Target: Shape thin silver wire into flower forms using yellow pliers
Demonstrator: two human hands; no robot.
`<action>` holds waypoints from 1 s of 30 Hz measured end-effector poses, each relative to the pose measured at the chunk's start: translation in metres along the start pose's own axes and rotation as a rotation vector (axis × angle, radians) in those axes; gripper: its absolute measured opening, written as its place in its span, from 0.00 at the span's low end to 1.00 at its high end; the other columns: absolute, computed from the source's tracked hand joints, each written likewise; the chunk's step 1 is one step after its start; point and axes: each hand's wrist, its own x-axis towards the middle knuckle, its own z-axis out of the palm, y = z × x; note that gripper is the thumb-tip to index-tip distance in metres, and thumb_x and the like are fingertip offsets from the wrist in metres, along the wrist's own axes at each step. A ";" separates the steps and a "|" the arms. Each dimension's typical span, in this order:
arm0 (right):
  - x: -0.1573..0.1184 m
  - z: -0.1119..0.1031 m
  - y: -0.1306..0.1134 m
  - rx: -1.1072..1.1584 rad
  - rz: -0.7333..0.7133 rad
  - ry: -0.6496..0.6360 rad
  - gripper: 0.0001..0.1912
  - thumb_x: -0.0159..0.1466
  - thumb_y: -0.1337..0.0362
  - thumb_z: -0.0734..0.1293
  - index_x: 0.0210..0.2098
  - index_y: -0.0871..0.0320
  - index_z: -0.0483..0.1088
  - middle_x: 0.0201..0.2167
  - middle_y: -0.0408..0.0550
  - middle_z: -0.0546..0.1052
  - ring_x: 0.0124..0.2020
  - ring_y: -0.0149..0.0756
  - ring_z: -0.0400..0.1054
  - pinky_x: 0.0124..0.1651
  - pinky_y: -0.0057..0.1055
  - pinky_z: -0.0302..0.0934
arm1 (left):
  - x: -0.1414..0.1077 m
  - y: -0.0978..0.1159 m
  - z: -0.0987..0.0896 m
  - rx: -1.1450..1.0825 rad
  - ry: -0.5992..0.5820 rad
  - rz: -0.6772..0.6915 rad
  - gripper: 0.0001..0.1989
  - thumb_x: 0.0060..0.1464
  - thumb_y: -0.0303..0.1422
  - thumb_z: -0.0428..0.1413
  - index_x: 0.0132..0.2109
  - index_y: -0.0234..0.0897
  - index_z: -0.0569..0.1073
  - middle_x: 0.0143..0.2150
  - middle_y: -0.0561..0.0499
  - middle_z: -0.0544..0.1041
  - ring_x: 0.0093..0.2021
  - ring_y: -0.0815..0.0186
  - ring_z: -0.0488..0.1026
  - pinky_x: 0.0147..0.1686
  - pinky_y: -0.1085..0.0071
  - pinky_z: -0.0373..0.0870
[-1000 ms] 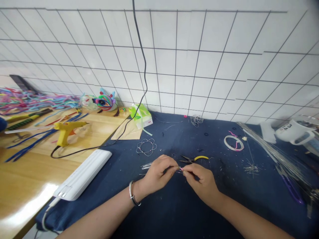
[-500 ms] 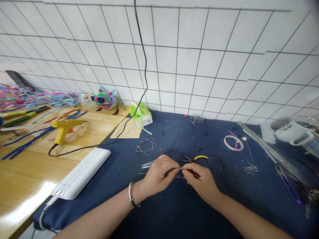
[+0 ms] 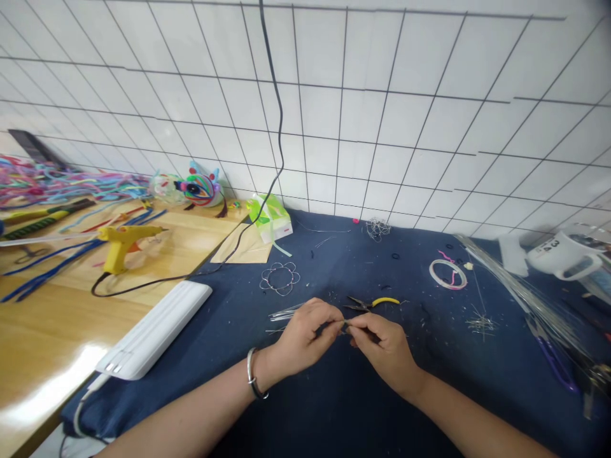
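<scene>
My left hand (image 3: 305,334) and my right hand (image 3: 382,346) meet fingertip to fingertip over the dark blue cloth. Both pinch a thin piece of wire (image 3: 345,326), of which only a tiny bit shows between the fingers. Just beyond them lie pliers (image 3: 367,303) with dark jaws and a yellow handle. Several straight cut wires (image 3: 282,315) stick out from behind my left hand. Farther back on the cloth rests a flower-shaped wire ring (image 3: 280,278) with looped petals.
A white power strip (image 3: 157,331) and a yellow glue gun (image 3: 119,245) are at left. To the right lie a clear ring-shaped roll (image 3: 447,274), a bundle of long wires (image 3: 520,286), purple-handled scissors (image 3: 548,356) and a white mug (image 3: 566,251). A wire tangle (image 3: 378,229) sits near the wall.
My fingertips have closed slightly nearer each other, and the right hand has turned a little. The bit of wire that showed below the fingers is now mostly hidden.
</scene>
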 end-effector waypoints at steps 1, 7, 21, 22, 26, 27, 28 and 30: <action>0.000 0.000 -0.001 -0.003 -0.003 -0.003 0.07 0.61 0.65 0.61 0.35 0.55 0.71 0.28 0.42 0.73 0.29 0.29 0.68 0.36 0.26 0.61 | 0.000 0.000 0.000 -0.004 0.000 -0.001 0.05 0.55 0.26 0.48 0.33 0.35 0.68 0.30 0.52 0.72 0.33 0.69 0.66 0.37 0.70 0.61; 0.002 -0.002 -0.005 0.014 0.033 -0.027 0.07 0.61 0.64 0.60 0.33 0.56 0.70 0.25 0.41 0.71 0.27 0.27 0.66 0.32 0.25 0.59 | 0.000 -0.002 0.001 -0.014 0.004 0.011 0.05 0.56 0.26 0.48 0.35 0.36 0.68 0.31 0.52 0.73 0.33 0.69 0.66 0.38 0.70 0.61; 0.003 -0.003 -0.011 0.406 0.250 -0.167 0.07 0.60 0.62 0.62 0.30 0.58 0.68 0.23 0.40 0.68 0.21 0.25 0.62 0.28 0.25 0.58 | 0.001 -0.009 0.000 -0.060 -0.037 0.067 0.07 0.57 0.26 0.48 0.38 0.36 0.70 0.32 0.51 0.74 0.35 0.70 0.70 0.40 0.70 0.63; 0.003 -0.003 -0.010 0.457 0.268 -0.176 0.07 0.60 0.62 0.62 0.30 0.58 0.68 0.22 0.40 0.68 0.21 0.25 0.61 0.27 0.25 0.58 | 0.001 -0.010 0.000 -0.066 -0.035 0.059 0.07 0.57 0.26 0.48 0.38 0.36 0.70 0.33 0.51 0.75 0.35 0.70 0.70 0.40 0.70 0.63; 0.003 -0.002 -0.010 0.481 0.272 -0.160 0.06 0.60 0.62 0.62 0.30 0.58 0.68 0.23 0.39 0.68 0.21 0.24 0.60 0.28 0.25 0.57 | 0.001 -0.011 0.001 -0.075 -0.029 -0.012 0.07 0.57 0.28 0.48 0.38 0.36 0.72 0.33 0.51 0.75 0.35 0.70 0.70 0.38 0.72 0.65; 0.003 -0.003 -0.010 0.452 0.261 -0.151 0.06 0.60 0.62 0.62 0.30 0.58 0.68 0.23 0.39 0.68 0.22 0.24 0.60 0.28 0.25 0.57 | 0.001 -0.011 0.001 -0.074 -0.027 -0.029 0.07 0.57 0.28 0.49 0.38 0.36 0.72 0.33 0.51 0.75 0.35 0.70 0.70 0.37 0.72 0.65; 0.003 -0.004 -0.011 0.414 0.249 -0.140 0.06 0.60 0.62 0.62 0.30 0.58 0.68 0.23 0.39 0.68 0.22 0.24 0.60 0.28 0.24 0.56 | 0.001 -0.010 0.001 -0.073 -0.027 -0.041 0.07 0.57 0.29 0.49 0.37 0.36 0.72 0.33 0.51 0.75 0.34 0.70 0.70 0.37 0.73 0.65; 0.003 -0.005 -0.012 0.331 0.225 -0.115 0.06 0.60 0.62 0.62 0.29 0.58 0.68 0.22 0.39 0.68 0.22 0.25 0.60 0.28 0.24 0.56 | 0.002 -0.008 0.000 -0.073 -0.032 -0.058 0.07 0.57 0.30 0.49 0.37 0.36 0.72 0.32 0.51 0.75 0.33 0.70 0.70 0.36 0.73 0.65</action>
